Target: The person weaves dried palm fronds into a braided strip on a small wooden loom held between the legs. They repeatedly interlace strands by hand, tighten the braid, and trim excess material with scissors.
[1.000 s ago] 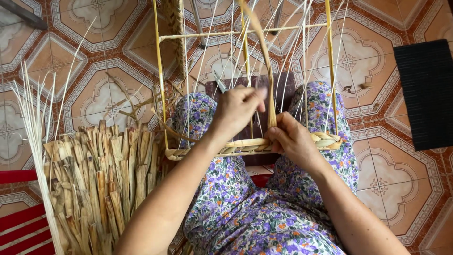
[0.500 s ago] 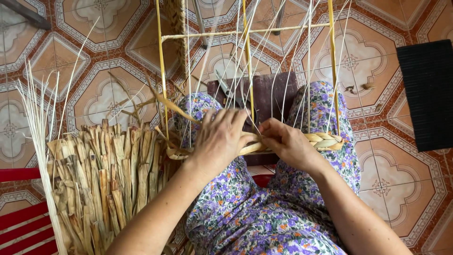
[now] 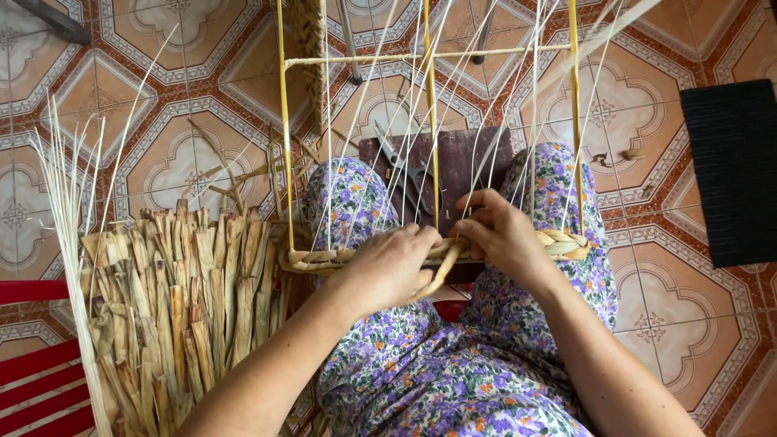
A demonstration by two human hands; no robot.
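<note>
Both hands have dropped lower against the woven band than a moment ago, and the left hand point(image 3: 387, 271) now lies flatter over it, while the loose strand that stood high a second back has been drawn down. Its fingers are curled closed around a flat dried-leaf strand point(image 3: 441, 271) that bends beneath the palm toward the near side. Just to its right, the right hand point(image 3: 502, 235) pinches the same strand against the braided band point(image 3: 566, 241), fingertips pressed together between the thin upright stakes point(image 3: 477, 137). That band runs left to right across the lap along the bottom of a yellow cane frame point(image 3: 285, 129), whose top bar point(image 3: 421, 57) crosses at the far side.

Beyond the hands, a dark wooden board point(image 3: 469, 154) lies over the knees with scissors point(image 3: 401, 166) on it. No packages, labels or signs show. At near left stands a thick bundle of dried leaves point(image 3: 178, 307), its tips nearly touching the frame's left post, with pale thin reeds point(image 3: 69, 210) fanning up at the far-left edge and red slats point(image 3: 36, 380) below them. A black mat point(image 3: 732, 170) lies on the patterned tile floor point(image 3: 178, 154) at right, well apart from the frame; bare tile separates them.
</note>
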